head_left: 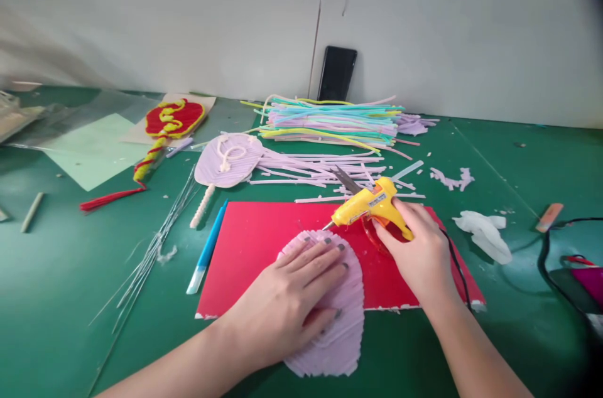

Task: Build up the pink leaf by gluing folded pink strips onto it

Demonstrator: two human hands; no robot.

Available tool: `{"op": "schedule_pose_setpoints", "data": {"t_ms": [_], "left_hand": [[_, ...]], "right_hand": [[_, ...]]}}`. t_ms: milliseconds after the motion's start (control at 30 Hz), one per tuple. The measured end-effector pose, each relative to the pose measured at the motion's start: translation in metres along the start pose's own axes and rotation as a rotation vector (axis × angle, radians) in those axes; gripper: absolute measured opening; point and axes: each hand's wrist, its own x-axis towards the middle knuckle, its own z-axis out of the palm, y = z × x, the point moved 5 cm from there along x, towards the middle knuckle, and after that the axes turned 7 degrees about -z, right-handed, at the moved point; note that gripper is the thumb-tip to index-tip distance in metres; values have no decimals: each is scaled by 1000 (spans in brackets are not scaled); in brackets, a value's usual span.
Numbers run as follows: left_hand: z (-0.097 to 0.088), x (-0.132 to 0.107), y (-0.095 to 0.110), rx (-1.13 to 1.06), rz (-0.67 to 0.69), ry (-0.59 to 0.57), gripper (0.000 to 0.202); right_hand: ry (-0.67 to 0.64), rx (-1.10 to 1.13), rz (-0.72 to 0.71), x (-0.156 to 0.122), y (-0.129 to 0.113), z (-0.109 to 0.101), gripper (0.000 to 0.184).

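Observation:
My left hand (306, 288) lies flat, fingers stretched out, on a lilac oval panel (342, 335) made of side-by-side fuzzy strips. The panel overlaps the front edge of a red board (254, 247). My right hand (419, 244) is closed around a yellow hot glue gun (372, 202). Its nozzle points left and down at the panel's top edge, close to my left fingertips; whether it touches cannot be made out. Scissors (346, 181) with red handles lie beneath the glue gun, partly hidden by it and my right hand.
Behind the board lie lilac pipe cleaners (320, 169), a multicoloured bundle (330, 122) and a lilac fan (229, 159). A phone (337, 73) leans on the wall. Left are a blue pen (207, 247), thin wires (155, 241) and a red-yellow fan (174, 118). A black cable (546, 260) and tissue (485, 235) lie right.

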Motion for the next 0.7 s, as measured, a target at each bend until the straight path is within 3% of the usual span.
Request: {"op": "schedule_pose_setpoints", "data": {"t_ms": [700], "left_hand": [[2, 1, 4, 5, -37, 66, 43]], "right_hand": [[-48, 6, -20, 4, -7, -1, 31]]}}
